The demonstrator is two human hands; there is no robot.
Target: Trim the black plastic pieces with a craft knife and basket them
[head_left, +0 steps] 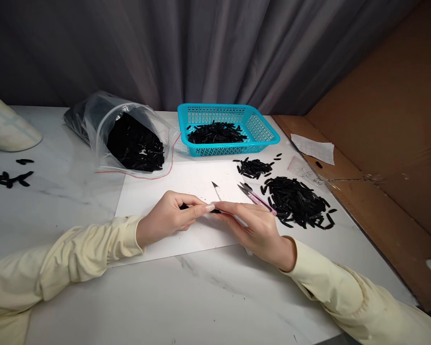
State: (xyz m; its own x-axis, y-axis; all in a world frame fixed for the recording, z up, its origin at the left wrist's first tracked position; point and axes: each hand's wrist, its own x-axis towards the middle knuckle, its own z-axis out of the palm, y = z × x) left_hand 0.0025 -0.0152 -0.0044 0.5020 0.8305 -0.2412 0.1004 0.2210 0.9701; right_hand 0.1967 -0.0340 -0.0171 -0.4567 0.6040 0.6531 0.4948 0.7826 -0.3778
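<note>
Head view, seen from beside the table: a bag [96, 143] gapes, full of black pieces; the left hand [175, 213] closes thumb and fingers on a black piece [217, 211] above white paper [147, 203]; behind stands a blue basket [233, 150]; the right hand [258, 227] pinches the same piece, near pink snips [261, 202] and a black pile [298, 201].

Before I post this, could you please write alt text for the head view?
A left hand and a right hand hold a black piece over white paper. Behind them a blue basket and clear bag contain similar pieces; snips and a pile lie to the right.
</note>
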